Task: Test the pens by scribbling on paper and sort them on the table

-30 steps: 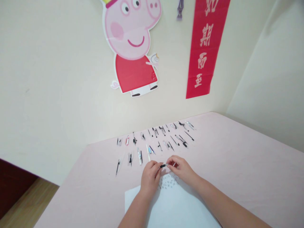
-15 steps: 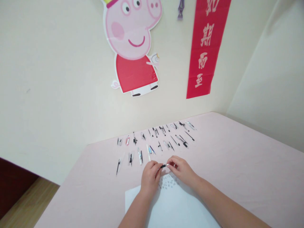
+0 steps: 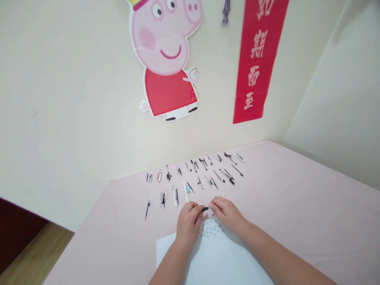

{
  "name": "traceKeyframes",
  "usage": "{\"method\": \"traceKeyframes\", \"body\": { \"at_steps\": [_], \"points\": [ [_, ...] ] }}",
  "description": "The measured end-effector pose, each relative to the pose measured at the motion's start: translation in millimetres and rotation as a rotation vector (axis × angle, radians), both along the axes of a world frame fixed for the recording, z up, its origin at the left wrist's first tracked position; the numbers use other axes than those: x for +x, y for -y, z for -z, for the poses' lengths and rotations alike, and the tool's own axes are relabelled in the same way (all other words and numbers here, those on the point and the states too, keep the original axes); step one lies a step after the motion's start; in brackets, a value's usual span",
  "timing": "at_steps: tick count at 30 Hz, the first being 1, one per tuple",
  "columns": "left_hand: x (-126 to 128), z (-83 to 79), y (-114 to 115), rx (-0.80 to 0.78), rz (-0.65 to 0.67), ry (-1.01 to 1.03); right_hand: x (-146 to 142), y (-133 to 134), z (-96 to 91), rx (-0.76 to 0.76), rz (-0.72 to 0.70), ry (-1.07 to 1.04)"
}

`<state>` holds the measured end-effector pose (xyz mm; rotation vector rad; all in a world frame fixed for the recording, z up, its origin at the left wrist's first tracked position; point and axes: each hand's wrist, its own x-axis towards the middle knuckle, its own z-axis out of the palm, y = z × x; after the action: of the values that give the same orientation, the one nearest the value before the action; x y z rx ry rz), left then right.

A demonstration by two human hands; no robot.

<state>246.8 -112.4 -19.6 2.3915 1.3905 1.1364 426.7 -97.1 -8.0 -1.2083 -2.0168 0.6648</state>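
Between my two hands is a small pen [image 3: 204,209] with a dark grip and a pale end. My left hand [image 3: 187,222] pinches its dark part, and the fingertips of my right hand [image 3: 227,211] close on the pale end. Much of the pen is hidden by the fingers. Below the hands lies a sheet of white paper [image 3: 221,261], with many tiny grey bits [image 3: 211,229] near its top edge, too small to make out. Just beyond my left hand lies a white pen part [image 3: 185,190].
Rows of taken-apart pens lie along the back of the pink tabletop, among them a blue one [image 3: 187,187], a pink one [image 3: 159,176] and a black refill [image 3: 147,209]. Behind the table [image 3: 297,206] rises a wall with a cartoon pig [image 3: 170,91] and a red banner [image 3: 255,59].
The fingers of my right hand have curled in more closely at the pen's pale end, and the hand has dipped slightly. My left hand has hardly moved.
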Motion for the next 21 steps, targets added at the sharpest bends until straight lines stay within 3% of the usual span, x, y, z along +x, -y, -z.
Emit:
{"method": "traceKeyframes", "body": {
  "at_steps": [21],
  "points": [
    [0.8,-0.9,0.5,0.005,0.003,-0.006,0.5,3.9,-4.1,-0.02,-0.032,-0.016]
  ]
}}
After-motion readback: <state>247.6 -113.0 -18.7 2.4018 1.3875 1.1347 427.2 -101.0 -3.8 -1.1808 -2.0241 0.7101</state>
